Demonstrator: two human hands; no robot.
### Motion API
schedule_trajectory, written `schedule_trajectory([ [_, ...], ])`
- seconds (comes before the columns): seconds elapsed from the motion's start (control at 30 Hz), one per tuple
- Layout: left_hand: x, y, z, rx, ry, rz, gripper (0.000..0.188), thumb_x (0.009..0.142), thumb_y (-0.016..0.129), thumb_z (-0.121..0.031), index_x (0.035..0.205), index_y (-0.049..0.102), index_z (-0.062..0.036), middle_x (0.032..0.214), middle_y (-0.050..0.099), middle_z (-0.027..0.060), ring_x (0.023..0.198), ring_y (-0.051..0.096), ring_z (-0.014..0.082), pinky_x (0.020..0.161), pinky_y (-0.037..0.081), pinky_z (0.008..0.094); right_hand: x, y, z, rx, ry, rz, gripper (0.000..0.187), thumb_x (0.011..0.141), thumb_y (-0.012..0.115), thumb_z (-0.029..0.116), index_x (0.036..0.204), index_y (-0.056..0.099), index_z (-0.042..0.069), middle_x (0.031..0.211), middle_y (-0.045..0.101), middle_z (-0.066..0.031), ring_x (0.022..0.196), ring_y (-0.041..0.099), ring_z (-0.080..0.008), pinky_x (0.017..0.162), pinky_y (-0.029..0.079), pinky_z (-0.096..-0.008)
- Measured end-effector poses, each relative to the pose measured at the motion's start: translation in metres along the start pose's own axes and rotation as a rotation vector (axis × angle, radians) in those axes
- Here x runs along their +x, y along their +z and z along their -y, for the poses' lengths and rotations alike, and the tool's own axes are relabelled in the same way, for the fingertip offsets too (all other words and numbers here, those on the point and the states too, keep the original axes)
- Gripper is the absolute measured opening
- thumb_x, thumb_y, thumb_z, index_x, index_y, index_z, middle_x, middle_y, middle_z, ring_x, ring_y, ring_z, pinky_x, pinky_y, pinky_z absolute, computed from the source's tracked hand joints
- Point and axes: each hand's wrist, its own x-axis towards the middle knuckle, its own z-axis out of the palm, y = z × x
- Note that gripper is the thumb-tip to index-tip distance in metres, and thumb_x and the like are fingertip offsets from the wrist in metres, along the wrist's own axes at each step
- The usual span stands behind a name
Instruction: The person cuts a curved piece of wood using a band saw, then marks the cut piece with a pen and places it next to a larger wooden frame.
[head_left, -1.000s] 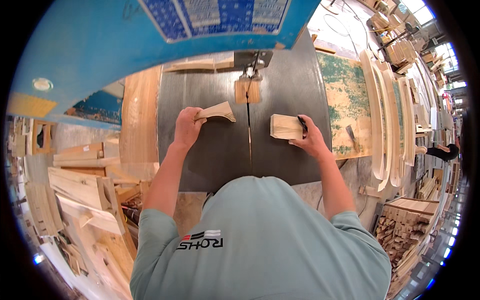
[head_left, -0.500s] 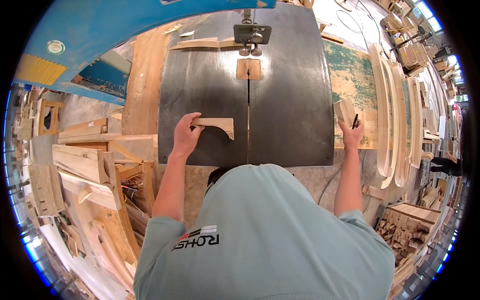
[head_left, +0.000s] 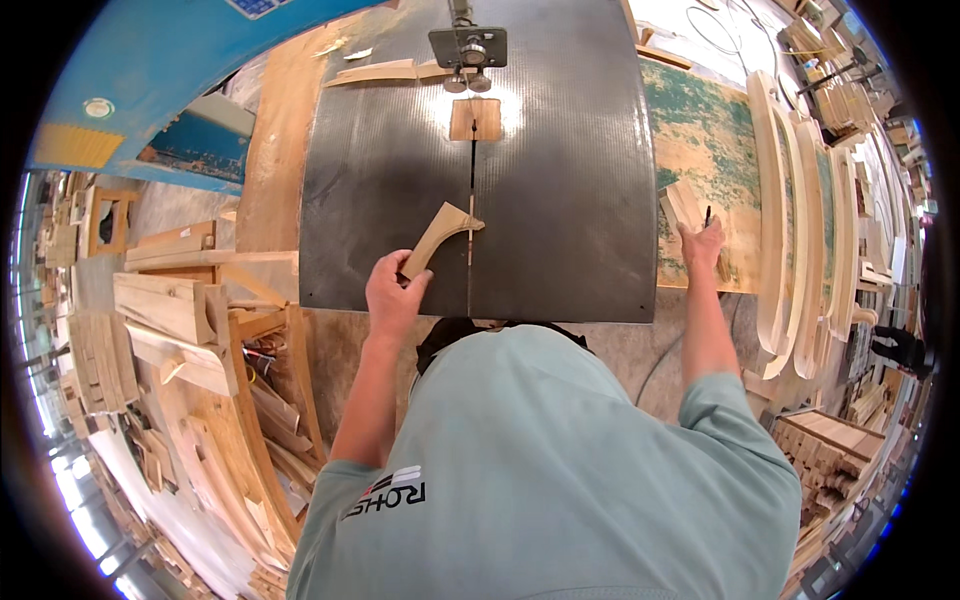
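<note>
- Near the front edge of the dark surface, left of its slot, the left hand pinches the lower end of a curved wood piece between thumb and fingers.
- For good control, I would hold this piece only by that low end, with the fingers well apart from the slot, because its tip already reaches over it. Whether the piece touches the surface, I cannot tell.
- Just past the right edge, over a worn green board, the grip of the right hand looks closed on the near end of a wood block, with a black pen among the fingers.
- The block, in my judgement, should lie flat before these fingers loosen, and the pen should not scratch it.
- The left forearm rises steeply, wrist low; the right arm reaches farther outward, elbow less bent.
</note>
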Motion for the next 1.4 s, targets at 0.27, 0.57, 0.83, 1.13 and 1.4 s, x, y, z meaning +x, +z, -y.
schedule_trajectory([
  [0.27, 0.018, 0.035, -0.048, -0.344, -0.335, 0.404, 0.04, 0.092, 0.077, -0.023, 0.113, 0.065, 0.0086, 0.095, 0.074, 0.0119, 0.076, 0.071, 0.0153, 0.069, 0.061, 0.0295, -0.184, -0.073, 0.125, 0.656, -0.627, 0.396, 0.025, 0.088, 0.082, 0.018, 0.104, 0.072, 0.002, 0.091, 0.071, -0.0112, 0.083, 0.069, -0.0186, 0.074, 0.055, -0.0331],
  [0.57, 0.037, 0.064, -0.057, -0.5, -0.515, 0.63, 0.028, 0.101, 0.068, -0.025, 0.103, 0.068, 0.0037, 0.093, 0.073, 0.0105, 0.077, 0.072, 0.0155, 0.066, 0.063, 0.0281, -0.244, -0.038, 0.186, 0.734, -0.763, 0.482, 0.036, 0.085, 0.081, 0.012, 0.119, 0.071, 0.004, 0.107, 0.068, -0.0135, 0.096, 0.07, -0.032, 0.084, 0.058, -0.0392],
  [0.83, 0.062, 0.097, -0.066, -0.596, -0.532, 0.577, 0.033, 0.101, 0.067, -0.028, 0.095, 0.07, 0.005, 0.088, 0.073, 0.0111, 0.072, 0.072, 0.0172, 0.063, 0.063, 0.0291, -0.217, -0.028, 0.196, 0.755, -0.758, 0.323, 0.033, 0.088, 0.076, 0.01, 0.119, 0.07, 0.002, 0.111, 0.068, -0.016, 0.099, 0.068, -0.0343, 0.086, 0.057, -0.0413],
  [1.13, 0.091, 0.113, -0.08, -0.642, -0.54, 0.506, 0.036, 0.099, 0.069, -0.029, 0.098, 0.069, 0.007, 0.089, 0.072, 0.0135, 0.073, 0.073, 0.021, 0.065, 0.064, 0.0317, -0.173, -0.031, 0.202, 0.769, -0.599, 0.338, 0.032, 0.09, 0.077, 0.019, 0.114, 0.068, 0.0, 0.107, 0.068, -0.0198, 0.098, 0.067, -0.0368, 0.085, 0.054, -0.041],
  [1.4, 0.092, 0.116, -0.078, -0.599, -0.564, 0.502, 0.033, 0.099, 0.068, -0.03, 0.1, 0.068, 0.0032, 0.085, 0.071, 0.0107, 0.071, 0.072, 0.0204, 0.064, 0.063, 0.0323, -0.022, -0.025, 0.047, 0.318, -0.142, 0.09, 0.027, 0.093, 0.064, 0.022, 0.103, 0.074, 0.0, 0.098, 0.071, -0.025, 0.096, 0.067, -0.0418, 0.085, 0.052, -0.0494],
])
